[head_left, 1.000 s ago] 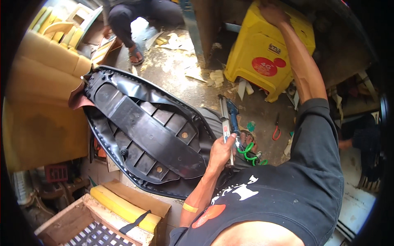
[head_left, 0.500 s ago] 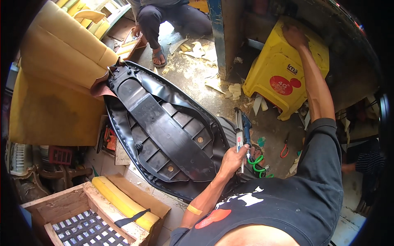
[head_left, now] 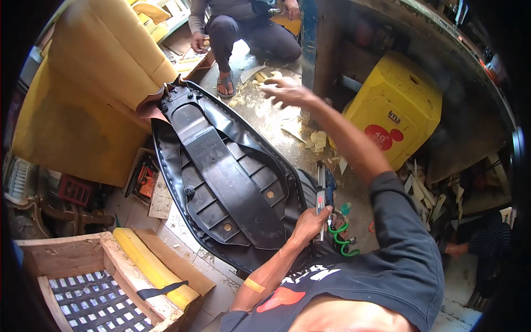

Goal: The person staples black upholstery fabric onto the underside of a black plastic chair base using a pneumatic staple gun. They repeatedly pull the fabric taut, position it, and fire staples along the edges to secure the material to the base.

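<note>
An upturned motorcycle seat (head_left: 213,155) lies before me, its black plastic base facing up and black cover material folded over the rim. My left hand (head_left: 310,224) is wrapped round a pneumatic staple gun (head_left: 321,185) beside the seat's near right edge. From the gun a green coiled air hose (head_left: 344,240) hangs. Out in the air right of the seat's far end, my right hand (head_left: 287,92) is stretched out, fingers apart, holding nothing. A reddish-brown flap (head_left: 153,107) sticks out at the seat's narrow far end.
A yellow plastic stool (head_left: 406,99) stands at the right. At the far side another person squats, a sandalled foot (head_left: 225,84) near scattered foam scraps (head_left: 317,141). Large yellow foam (head_left: 99,105) rises on the left. A wooden frame with black webbing (head_left: 63,249) stands near left.
My right hand has left the yellow stool and swung left toward the seat's far end. My left hand keeps hold of the staple gun. The view has shifted slightly.
</note>
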